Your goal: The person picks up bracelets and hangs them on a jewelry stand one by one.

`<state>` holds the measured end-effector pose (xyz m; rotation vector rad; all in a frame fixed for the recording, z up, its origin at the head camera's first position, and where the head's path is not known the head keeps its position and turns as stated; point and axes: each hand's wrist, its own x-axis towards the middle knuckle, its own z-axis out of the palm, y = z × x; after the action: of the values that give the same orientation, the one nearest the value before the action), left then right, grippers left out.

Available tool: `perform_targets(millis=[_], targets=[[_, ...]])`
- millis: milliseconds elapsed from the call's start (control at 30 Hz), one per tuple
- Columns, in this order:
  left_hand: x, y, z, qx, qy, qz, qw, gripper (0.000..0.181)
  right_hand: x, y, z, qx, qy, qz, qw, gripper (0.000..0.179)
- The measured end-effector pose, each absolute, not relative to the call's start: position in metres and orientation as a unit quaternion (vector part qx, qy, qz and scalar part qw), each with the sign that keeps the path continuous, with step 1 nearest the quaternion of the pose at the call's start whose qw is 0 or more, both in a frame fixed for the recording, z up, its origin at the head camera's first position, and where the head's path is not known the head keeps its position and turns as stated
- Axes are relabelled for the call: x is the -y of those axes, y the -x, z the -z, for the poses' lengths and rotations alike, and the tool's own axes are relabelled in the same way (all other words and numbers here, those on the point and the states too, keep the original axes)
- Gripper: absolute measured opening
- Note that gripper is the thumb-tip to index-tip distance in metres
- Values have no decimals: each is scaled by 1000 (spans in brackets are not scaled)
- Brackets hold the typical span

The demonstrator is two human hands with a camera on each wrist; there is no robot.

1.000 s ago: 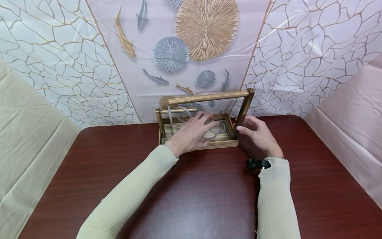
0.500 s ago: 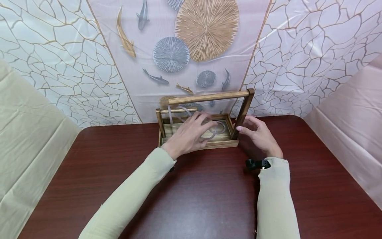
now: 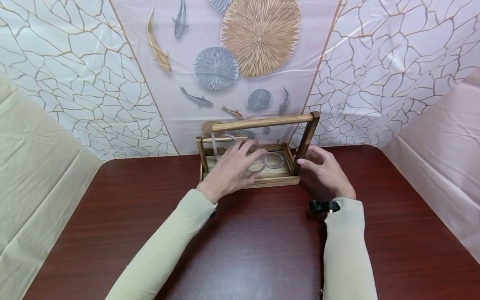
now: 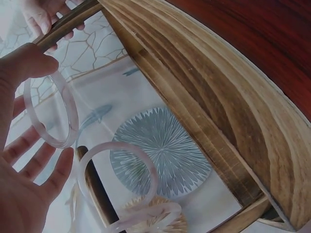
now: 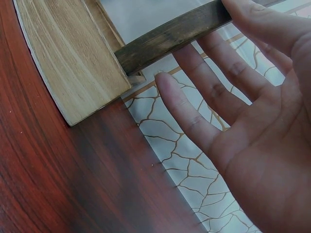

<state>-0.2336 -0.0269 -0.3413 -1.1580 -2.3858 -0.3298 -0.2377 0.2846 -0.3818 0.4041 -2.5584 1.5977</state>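
Note:
A wooden bangle stand has a shallow tray base, a tall right post bearing an upper bar, and a shorter lower bar at left. My left hand is over the tray, pinching a pale translucent bangle between thumb and fingers. Beside it another bangle loops around a bar, with a further bangle below. One bangle hangs near the upper bar's left end. My right hand holds the right post, thumb in front and fingers behind.
Another round bangle outline shows over the tray's right part; whether it lies there or hangs cannot be told. The stand sits at the back of a dark red-brown table, close to a patterned backdrop. Pale cloth flanks the sides.
My left hand has drawn slightly left and toward me, and the bangle it pinches has shifted left with it. The right hand and the stand stay put.

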Motion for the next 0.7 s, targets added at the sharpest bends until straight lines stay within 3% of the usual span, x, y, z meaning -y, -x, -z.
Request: perform_targets(millis=[700], targets=[[37, 226, 341, 860, 404, 117, 288, 59, -284, 236, 381, 841, -125, -524, 50, 35]])
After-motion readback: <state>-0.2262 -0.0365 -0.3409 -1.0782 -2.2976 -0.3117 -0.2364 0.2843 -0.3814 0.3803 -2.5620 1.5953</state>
